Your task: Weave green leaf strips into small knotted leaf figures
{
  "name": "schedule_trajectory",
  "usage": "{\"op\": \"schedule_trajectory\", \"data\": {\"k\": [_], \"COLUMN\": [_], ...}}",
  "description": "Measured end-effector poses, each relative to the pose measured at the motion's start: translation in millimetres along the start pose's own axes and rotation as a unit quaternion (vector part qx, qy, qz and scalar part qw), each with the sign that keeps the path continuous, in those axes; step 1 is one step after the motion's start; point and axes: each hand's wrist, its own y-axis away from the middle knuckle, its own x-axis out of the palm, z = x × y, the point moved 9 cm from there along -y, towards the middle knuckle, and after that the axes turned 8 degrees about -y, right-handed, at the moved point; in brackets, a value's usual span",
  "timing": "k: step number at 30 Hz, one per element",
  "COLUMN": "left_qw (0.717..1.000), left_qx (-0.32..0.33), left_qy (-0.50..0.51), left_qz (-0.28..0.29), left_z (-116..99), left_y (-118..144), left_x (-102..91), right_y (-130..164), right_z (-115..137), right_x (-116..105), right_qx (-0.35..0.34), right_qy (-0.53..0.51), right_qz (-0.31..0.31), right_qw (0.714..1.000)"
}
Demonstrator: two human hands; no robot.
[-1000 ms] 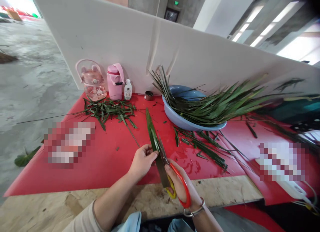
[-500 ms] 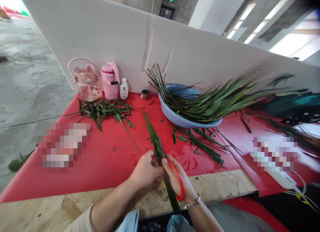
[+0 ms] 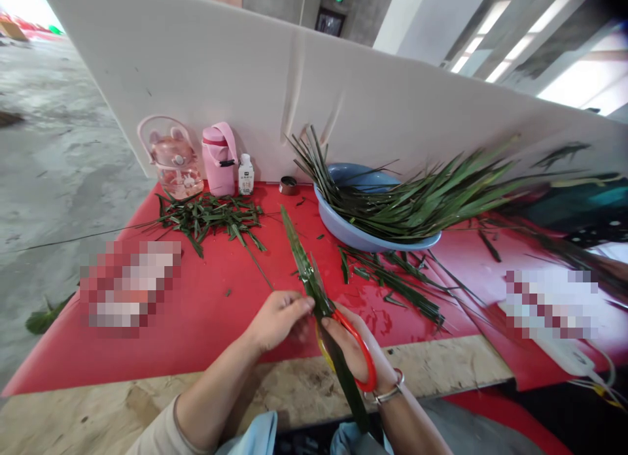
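A long green palm-like leaf [image 3: 296,247] slants across the front of the table, its tip pointing away from me and its lower end reaching my lap. My right hand [image 3: 349,340] clasps it near the middle, thumb on top. The same hand also holds scissors [image 3: 367,360] with red and yellow handles; their blades are mostly hidden, so I cannot see how far apart they are. My left hand [image 3: 280,319] pinches the leaf's left edge between thumb and fingers, just above the right thumb. A narrow strip stands off the leaf there.
Behind my hands, a blue basin [image 3: 338,227] holds many long leaves [image 3: 441,197]. Cut pieces [image 3: 210,216] lie by pink bottles [image 3: 219,164] and a small white bottle [image 3: 246,175]. More scraps [image 3: 407,291] lie on the wet red cover. At right are a power strip [image 3: 559,350] and another person's arm.
My left hand has shifted slightly and its thumb now lies along the leaf's edge. The scissors' handles have tilted outward to the right, and a strip shows apart from the leaf.
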Motion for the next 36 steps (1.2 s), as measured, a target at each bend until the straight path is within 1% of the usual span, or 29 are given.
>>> {"op": "schedule_trajectory", "data": {"k": [1,2,3,4,6,9,12,14,17,20,24,30,34,36], "left_qw": [0.998,0.994,0.99,0.987,0.984,0.982,0.98,0.979,0.976,0.974,0.975,0.967,0.964,0.961], "left_qx": [0.012,0.031,0.05,0.064,0.065,0.04,0.041,0.045,0.048,0.044,0.031,0.012,0.019,0.033], "left_qy": [0.018,0.038,0.06,0.08,0.105,0.115,0.123,0.132,0.15,0.16,0.163,0.177,0.194,0.195], "left_qz": [-0.054,-0.095,-0.12,-0.127,-0.128,-0.145,-0.15,-0.148,-0.154,-0.153,-0.151,-0.182,-0.183,-0.193], "left_z": [-2.0,-4.3,-5.7,-6.0,-2.3,5.4,5.1,4.2,4.5,6.3,8.1,10.9,10.7,8.5], "left_y": [-3.0,-5.4,-7.6,-10.1,-14.0,-14.7,-13.0,-12.3,-11.4,-11.1,-10.3,-6.0,-6.1,-5.8], "left_x": [-13.8,-24.0,-30.1,-32.2,-31.5,-31.4,-30.8,-30.3,-30.4,-28.3,-25.7,-31.7,-32.9,-35.0], "right_y": [1.7,3.5,5.1,6.5,8.3,9.6,11.3,12.7,13.7,12.8,9.8,6.5,5.2,6.0], "right_z": [-0.9,-2.6,-4.7,-6.9,-9.4,-6.6,-2.9,-4.1,-9.1,-8.6,-5.0,-6.5,-1.1,-0.6], "right_x": [1.6,4.0,6.6,9.0,11.7,13.5,13.7,13.3,12.5,13.2,18.7,25.0,25.6,24.3], "right_qx": [0.005,0.011,0.015,0.017,0.013,-0.019,-0.055,-0.063,-0.058,-0.063,-0.071,-0.053,-0.056,-0.051], "right_qy": [0.01,0.016,0.018,0.019,0.023,0.027,0.04,0.055,0.066,0.064,0.033,-0.019,-0.019,-0.005], "right_qz": [0.009,0.02,0.031,0.038,0.035,0.018,0.007,0.004,-0.002,-0.013,-0.007,0.006,0.002,-0.003], "right_qw": [1.0,1.0,0.999,0.999,0.999,0.999,0.998,0.996,0.996,0.996,0.997,0.998,0.998,0.999]}}
